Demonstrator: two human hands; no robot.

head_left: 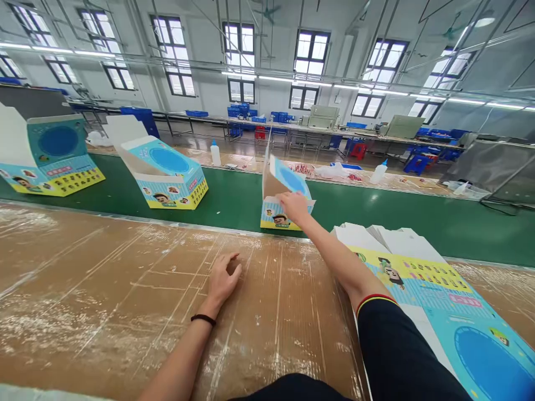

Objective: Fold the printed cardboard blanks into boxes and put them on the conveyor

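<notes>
My right hand (295,207) reaches out to a printed cardboard box (272,217) with a raised flap, its fingers closed over the top edge of the near side. That box stands on the green conveyor belt (234,195). Below and to the left, my left hand (222,278) is empty over the brown, tape-covered table (267,312), thumb apart from the loosely bent fingers. Under and beside my right arm lies a stack of flat printed cartons (434,295), blue and yellow with white flaps.
Two more open boxes stand on the belt to the left, a nearer box (167,172) and a farther box (54,161). Beyond the belt, a ledge carries a white bottle (215,153), a second bottle (379,172) and plastic bags (332,171). Workbenches with blue bins line the back.
</notes>
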